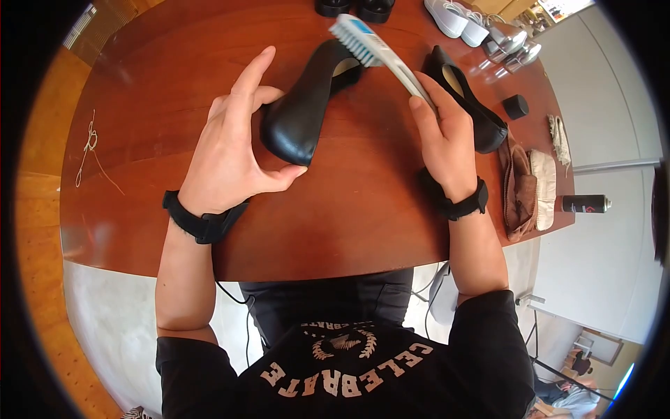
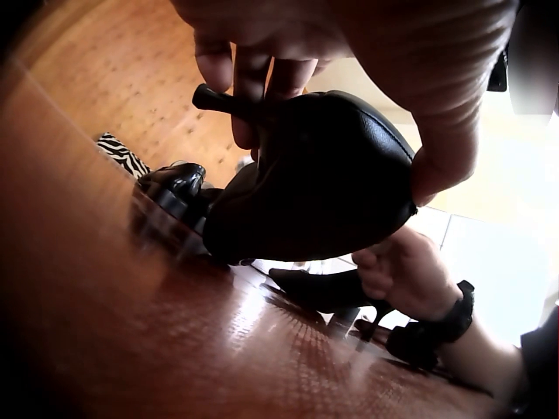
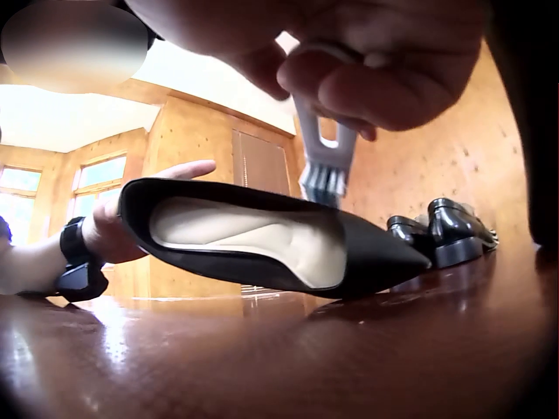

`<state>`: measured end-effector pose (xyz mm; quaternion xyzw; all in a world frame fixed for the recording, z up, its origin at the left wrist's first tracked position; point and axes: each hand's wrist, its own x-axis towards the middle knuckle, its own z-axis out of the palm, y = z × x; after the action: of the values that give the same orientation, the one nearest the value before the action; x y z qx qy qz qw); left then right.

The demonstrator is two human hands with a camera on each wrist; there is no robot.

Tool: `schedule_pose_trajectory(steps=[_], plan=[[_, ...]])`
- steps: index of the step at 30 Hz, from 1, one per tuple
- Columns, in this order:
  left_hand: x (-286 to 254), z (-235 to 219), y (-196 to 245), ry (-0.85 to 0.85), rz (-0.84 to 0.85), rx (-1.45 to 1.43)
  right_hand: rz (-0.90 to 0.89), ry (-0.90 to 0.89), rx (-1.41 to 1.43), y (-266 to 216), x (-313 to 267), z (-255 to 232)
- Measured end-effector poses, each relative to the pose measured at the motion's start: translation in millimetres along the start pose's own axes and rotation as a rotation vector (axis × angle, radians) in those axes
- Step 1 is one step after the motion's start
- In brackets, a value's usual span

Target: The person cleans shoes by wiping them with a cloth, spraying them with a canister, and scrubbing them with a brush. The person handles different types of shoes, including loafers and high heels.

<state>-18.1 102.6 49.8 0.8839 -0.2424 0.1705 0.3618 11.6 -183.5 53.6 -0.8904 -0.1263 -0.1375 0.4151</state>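
My left hand (image 1: 227, 150) holds a black pointed pump (image 1: 296, 119) by its heel end, the thumb at the back rim and the fingers on the far side. In the left wrist view, the shoe's slim heel (image 2: 212, 99) sticks out beside those fingers. The shoe is tipped on its side, its pale insole (image 3: 249, 234) facing the right wrist camera. My right hand (image 1: 447, 133) grips a white scrub brush (image 1: 377, 49) by its handle, bristles close to the pump's toe. A second black pump (image 1: 493, 131) lies just beyond the right hand, partly hidden by it.
Black shoes (image 1: 377, 8) stand at the table's far edge, white sneakers (image 1: 450, 17) and shiny silver items (image 1: 509, 40) at the far right. Nearer are a small black container (image 1: 515, 106), brown cloth (image 1: 520, 188), cream cloth (image 1: 544, 185) and a spray can (image 1: 585, 203). Thin string (image 1: 91, 142) lies left.
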Motion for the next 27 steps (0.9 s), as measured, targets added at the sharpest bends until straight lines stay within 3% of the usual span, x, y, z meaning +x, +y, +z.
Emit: schedule_pose_trajectory(steps=[5,8,11,12,15,19,23,27], plan=[[0,1,-2,0.007,-0.032,-0.072,0.049,-0.003,-0.112,4,3,2],[0,0,-3,0.007,-0.038,-0.083,-0.045,-0.053,0.167,4,1,1],[0,0,-4,0.008,-0.030,-0.095,-0.394,-0.109,0.241,4,1,2],[0,0,-4,0.008,-0.029,-0.099,-0.355,-0.165,0.224,-1,-1,-1],[0,0,-3,0.006,-0.046,-0.094,-0.177,-0.088,0.177,4,-2,4],[1,-1,-3,0.010,-0.032,-0.090,0.116,-0.044,-0.111,2,4,-1],[1,0,-3,0.011,-0.039,-0.102,0.112,-0.029,-0.036,8,5,0],[1,-1,-5,0.009,-0.049,-0.111,-0.129,-0.077,0.258,-2,0,-4]])
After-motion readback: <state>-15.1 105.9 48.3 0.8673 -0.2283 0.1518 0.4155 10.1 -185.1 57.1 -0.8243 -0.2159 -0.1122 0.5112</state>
